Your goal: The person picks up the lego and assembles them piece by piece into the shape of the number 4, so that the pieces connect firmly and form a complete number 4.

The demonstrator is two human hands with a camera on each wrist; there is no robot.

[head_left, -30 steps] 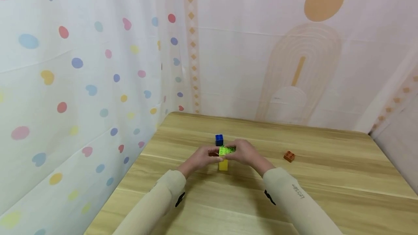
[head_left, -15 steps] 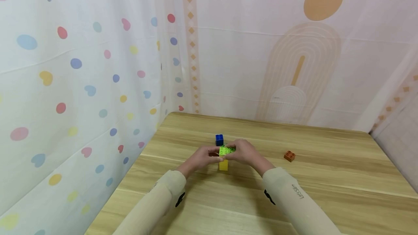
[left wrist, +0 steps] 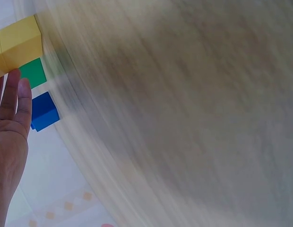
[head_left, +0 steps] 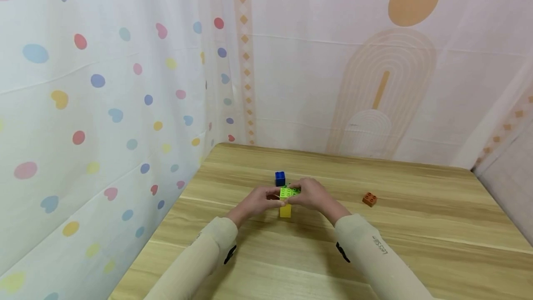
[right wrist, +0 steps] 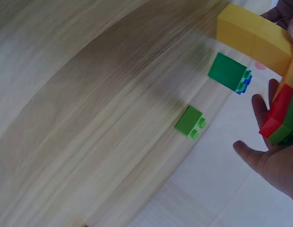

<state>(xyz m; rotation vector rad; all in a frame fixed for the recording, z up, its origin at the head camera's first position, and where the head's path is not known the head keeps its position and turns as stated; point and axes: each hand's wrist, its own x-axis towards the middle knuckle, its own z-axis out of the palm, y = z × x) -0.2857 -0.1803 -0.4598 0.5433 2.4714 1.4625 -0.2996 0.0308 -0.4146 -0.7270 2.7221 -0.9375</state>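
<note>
Both hands meet at a build of toy building bricks, with a yellow column below and a lime-green brick on top. From the left, my left hand grips it between thumb and fingers. My right hand holds the other side; in the right wrist view a red brick and a green brick join the build there. Just behind stand a dark green brick and a blue brick. The right hand partly covers the build in the head view.
A loose orange brick lies on the wooden table to the right. In the right wrist view a separate lime brick sits on the tabletop. Patterned curtains hang behind and to the left of the table.
</note>
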